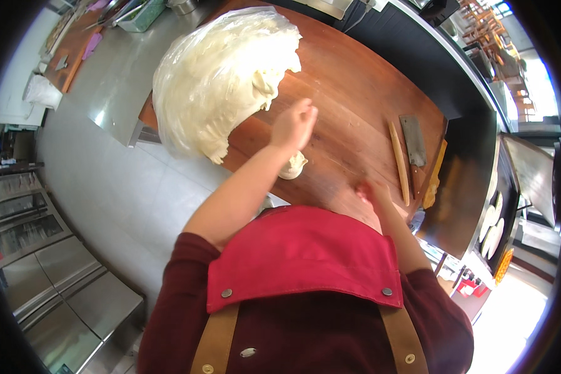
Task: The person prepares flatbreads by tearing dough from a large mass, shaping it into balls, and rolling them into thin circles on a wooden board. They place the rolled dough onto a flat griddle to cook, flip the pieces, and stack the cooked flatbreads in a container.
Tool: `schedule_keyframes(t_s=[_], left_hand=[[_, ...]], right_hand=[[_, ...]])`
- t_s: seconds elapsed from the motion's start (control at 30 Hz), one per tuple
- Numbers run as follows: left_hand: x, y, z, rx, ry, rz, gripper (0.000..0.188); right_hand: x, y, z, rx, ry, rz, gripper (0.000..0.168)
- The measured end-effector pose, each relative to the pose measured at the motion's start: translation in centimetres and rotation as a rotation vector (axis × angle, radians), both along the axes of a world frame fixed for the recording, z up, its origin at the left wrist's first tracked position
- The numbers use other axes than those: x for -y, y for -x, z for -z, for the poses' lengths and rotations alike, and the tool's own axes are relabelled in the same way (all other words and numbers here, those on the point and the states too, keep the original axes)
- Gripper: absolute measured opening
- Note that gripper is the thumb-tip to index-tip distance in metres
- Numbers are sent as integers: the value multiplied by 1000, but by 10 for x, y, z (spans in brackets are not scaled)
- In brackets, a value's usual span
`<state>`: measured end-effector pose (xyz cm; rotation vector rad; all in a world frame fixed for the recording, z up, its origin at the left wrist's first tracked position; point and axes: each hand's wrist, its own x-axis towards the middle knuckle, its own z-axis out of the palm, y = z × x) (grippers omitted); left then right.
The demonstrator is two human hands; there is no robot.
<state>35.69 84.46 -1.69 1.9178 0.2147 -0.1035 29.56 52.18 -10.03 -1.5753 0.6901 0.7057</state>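
A large mass of pale dough (262,86), partly under clear plastic film (182,89), lies on the far left of the wooden worktop (350,89). My left hand (297,122) is over the board just right of that mass, its fingers loosely curled; whether it grips anything is hidden. Below my left wrist sits a small lump of dough (293,167), partly covered by the forearm. Close to the worktop's near edge, my right hand (375,190) is blurred by motion. A pale, smeared shape shows beside its fingers, too blurred to name.
To the right lie a wooden rolling pin (399,163) and a cleaver (413,140). Beyond them are a yellow cloth (435,177) and a dark panel (453,187). Flat rounds of dough (493,229) rest on a dark surface at far right. A steel counter (117,89) adjoins on the left.
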Motion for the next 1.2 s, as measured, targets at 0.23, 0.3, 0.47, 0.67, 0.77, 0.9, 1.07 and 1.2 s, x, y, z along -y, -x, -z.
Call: schedule_keyframes(t_s=[0.23,0.3,0.47,0.67,0.77,0.9,1.07,1.2], left_hand=[[-7,91,60,204,-962,401,52],[-14,91,60,217,-964,424,53],[2,57,62,243,-910,599,54],[20,20,71,336,-871,551,59],[15,13,72,415,-678,476,60],[-9,10,66,97,389,-19,58],[0,69,77,324,-872,358,67],[3,51,71,291,-881,426,62]], right_hand=[[53,30,8,-119,-126,185,39],[45,32,-2,-121,-75,211,36],[41,34,-5,-160,-54,208,33],[47,29,-3,-129,-44,157,35],[48,25,-4,-69,-58,147,36],[47,29,-1,-23,-86,200,34],[44,26,-1,-107,-64,170,34],[45,30,-2,-98,-51,135,35]])
